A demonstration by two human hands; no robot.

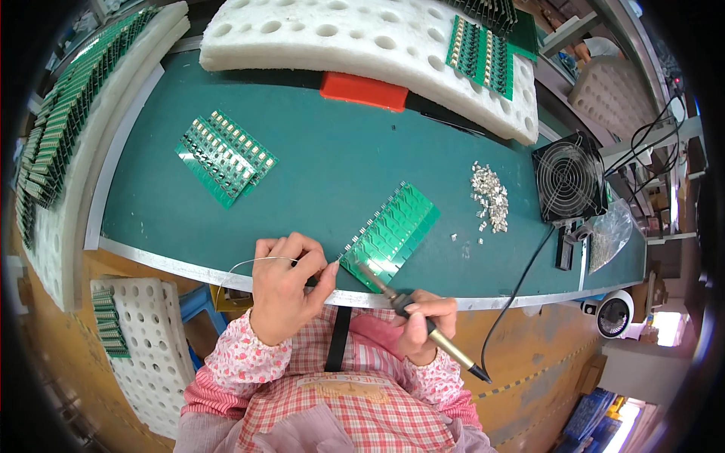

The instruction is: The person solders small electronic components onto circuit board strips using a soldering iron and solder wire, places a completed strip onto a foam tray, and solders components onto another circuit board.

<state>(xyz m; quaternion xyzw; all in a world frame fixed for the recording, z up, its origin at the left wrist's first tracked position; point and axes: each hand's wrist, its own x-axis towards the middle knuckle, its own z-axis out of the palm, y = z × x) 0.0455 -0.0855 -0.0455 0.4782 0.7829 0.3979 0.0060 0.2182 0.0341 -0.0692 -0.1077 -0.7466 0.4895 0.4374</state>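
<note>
A green circuit board [393,234] lies at a slant near the front edge of the green bench mat, with a row of small parts along its upper left side. My left hand [293,283] is closed in a pinch on a thin solder wire [253,261], whose end reaches the board's near left corner. In my right hand [427,325] I grip a soldering iron [400,304], its tip pointing at the same end of the board. Whether the tip touches the board I cannot tell. The iron's black cord runs off to the right.
Stacked boards [226,158] lie at left. Small metallic connectors [491,198] are heaped at right, near a black fan [570,177] and a plastic bag [609,235]. White foam [340,38] with holes spans the back, a red block [364,91] beside it. More foam [57,264] holds boards at far left.
</note>
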